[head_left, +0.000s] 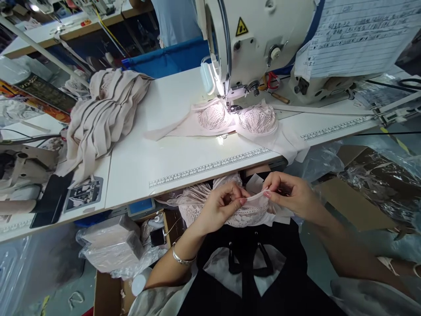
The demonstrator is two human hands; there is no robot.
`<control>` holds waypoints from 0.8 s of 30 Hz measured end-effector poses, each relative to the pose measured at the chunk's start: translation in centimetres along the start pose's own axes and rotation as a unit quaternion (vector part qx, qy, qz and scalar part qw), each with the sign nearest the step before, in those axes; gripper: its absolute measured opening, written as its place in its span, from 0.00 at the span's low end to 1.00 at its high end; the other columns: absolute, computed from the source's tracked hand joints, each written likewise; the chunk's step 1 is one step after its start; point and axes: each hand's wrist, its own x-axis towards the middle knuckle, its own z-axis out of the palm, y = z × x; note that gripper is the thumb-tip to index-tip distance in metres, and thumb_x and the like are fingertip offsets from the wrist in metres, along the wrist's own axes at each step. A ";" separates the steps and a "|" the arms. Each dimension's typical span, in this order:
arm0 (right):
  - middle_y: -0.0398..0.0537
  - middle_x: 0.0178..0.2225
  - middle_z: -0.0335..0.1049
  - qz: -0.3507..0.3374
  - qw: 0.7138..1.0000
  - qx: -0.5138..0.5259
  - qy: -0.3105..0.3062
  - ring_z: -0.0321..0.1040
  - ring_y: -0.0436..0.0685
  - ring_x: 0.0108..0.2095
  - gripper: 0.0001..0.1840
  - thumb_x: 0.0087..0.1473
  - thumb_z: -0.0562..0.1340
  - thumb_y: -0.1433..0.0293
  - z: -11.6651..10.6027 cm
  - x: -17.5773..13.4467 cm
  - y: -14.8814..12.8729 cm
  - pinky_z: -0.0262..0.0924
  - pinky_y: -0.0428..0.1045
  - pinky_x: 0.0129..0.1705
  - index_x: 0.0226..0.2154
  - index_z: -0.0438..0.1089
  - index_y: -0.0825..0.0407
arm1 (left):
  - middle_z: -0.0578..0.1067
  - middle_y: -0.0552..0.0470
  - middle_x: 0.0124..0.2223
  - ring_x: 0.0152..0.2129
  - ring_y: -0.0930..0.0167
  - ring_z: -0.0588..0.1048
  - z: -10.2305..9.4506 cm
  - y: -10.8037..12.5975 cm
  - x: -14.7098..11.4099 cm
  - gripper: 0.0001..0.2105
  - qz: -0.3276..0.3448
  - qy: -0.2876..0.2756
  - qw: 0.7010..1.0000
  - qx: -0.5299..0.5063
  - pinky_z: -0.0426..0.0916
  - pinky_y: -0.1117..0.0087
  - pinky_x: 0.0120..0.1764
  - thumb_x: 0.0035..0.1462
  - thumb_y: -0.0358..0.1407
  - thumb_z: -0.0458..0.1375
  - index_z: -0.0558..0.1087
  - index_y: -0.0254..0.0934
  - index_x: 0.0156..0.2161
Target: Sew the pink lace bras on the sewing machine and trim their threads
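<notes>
Passable lane: white tabletop [158, 151] between fabric pile [105, 109] and bra [258, 120]; sewing machine [259, 33] blocks above the bra, and the tabletop's front edge separates lane from left hand [223, 204] and right hand [287, 193].

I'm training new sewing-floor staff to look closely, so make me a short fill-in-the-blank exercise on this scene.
1. The left hand and right hand pinch the edge of a pale pink lace garment; a shiny silver metal bangle circles the ____ wrist.
2. The triangular warning sticker on the bulky white sewing machine is black and ____.
3. The pale pink bra under the machine shows ____ lace-covered cups.
4. The flat tabletop with printed black ruler markings is ____ in colour.

Missing words: left; yellow; two; white.
</notes>
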 end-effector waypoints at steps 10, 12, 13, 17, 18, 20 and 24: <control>0.39 0.27 0.66 0.029 0.999 -0.036 0.000 0.63 0.48 0.24 0.13 0.54 0.68 0.67 0.8 -0.2 -2.5 0.58 0.44 0.24 0.31 0.62 0.48 | 0.80 0.50 0.37 0.33 0.70 0.77 1.7 1.8 1.4 0.12 -0.041 -0.003 0.987 0.153 0.69 0.72 0.36 0.55 0.39 0.68 0.73 0.37 0.41; 0.39 0.27 0.66 0.017 0.999 -0.050 0.006 0.63 0.48 0.24 0.12 0.54 0.68 0.66 0.9 -0.2 -2.6 0.57 0.44 0.24 0.32 0.63 0.48 | 0.76 0.54 0.27 0.23 0.74 0.71 2.2 1.6 1.6 0.12 -0.057 0.021 0.982 0.180 0.63 0.75 0.28 0.56 0.43 0.67 0.76 0.36 0.33; 0.39 0.27 0.67 0.005 0.998 -0.058 0.012 0.63 0.48 0.24 0.11 0.55 0.68 0.65 0.9 -0.2 -2.5 0.57 0.45 0.24 0.32 0.65 0.48 | 0.74 0.55 0.23 0.20 0.76 0.67 2.4 1.5 1.7 0.14 -0.064 0.038 0.981 0.179 0.59 0.75 0.25 0.56 0.45 0.67 0.75 0.35 0.30; 0.42 0.24 0.68 -0.018 0.997 -0.066 0.037 0.62 0.49 0.20 0.18 0.65 0.59 0.54 -0.1 -0.5 -1.0 0.58 0.47 0.23 0.31 0.71 0.49 | 0.73 0.56 0.21 0.17 0.78 0.63 2.5 1.1 2.1 0.19 -0.101 0.060 0.988 0.099 0.56 0.76 0.22 0.52 0.51 0.69 0.76 0.34 0.28; 0.41 0.22 0.67 -0.012 0.997 -0.065 0.041 0.61 0.50 0.19 0.22 0.67 0.56 0.52 -0.4 -0.6 -0.6 0.57 0.48 0.23 0.30 0.70 0.49 | 0.73 0.56 0.21 0.17 0.78 0.63 2.4 1.1 2.1 0.19 -0.108 0.059 0.989 0.078 0.56 0.76 0.22 0.51 0.51 0.69 0.77 0.34 0.28; 0.39 0.19 0.62 -0.009 0.996 -0.072 0.042 0.57 0.49 0.18 0.25 0.66 0.55 0.48 -0.8 -0.7 0.0 0.54 0.48 0.22 0.29 0.68 0.49 | 0.75 0.55 0.22 0.17 0.78 0.65 2.2 1.0 2.2 0.19 -0.118 0.060 0.990 0.051 0.58 0.76 0.23 0.49 0.51 0.70 0.80 0.34 0.30; 0.41 0.22 0.62 0.001 0.993 -0.115 -0.011 0.58 0.51 0.22 0.29 0.66 0.50 0.44 -1.1 -0.6 0.2 0.54 0.48 0.26 0.32 0.71 0.50 | 0.78 0.52 0.24 0.19 0.75 0.70 1.9 0.8 2.4 0.17 -0.125 0.060 0.990 0.039 0.63 0.75 0.25 0.48 0.49 0.71 0.83 0.35 0.32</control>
